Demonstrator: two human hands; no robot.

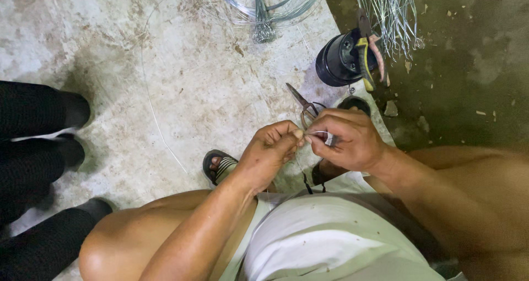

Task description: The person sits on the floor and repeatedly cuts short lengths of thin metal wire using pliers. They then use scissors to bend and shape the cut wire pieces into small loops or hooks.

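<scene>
My left hand (270,151) and my right hand (347,138) meet in the middle of the view, above my knees. Both pinch a small pale strip or piece of thin wire (318,134) between thumbs and fingertips. What the piece is exactly is too small to tell. A thin wire (300,165) hangs down from my hands. Just beyond my fingers a pair of scissors (302,103) lies on the concrete floor. My foot in a dark sandal (219,166) shows below my left hand.
A black round container (337,60) with yellow-and-pink-handled pliers (368,60) on it stands at the upper right. Coiled wire (264,8) and a bundle of straight wires (388,11) lie at the top. Another person's dark-clothed legs (38,143) are at left.
</scene>
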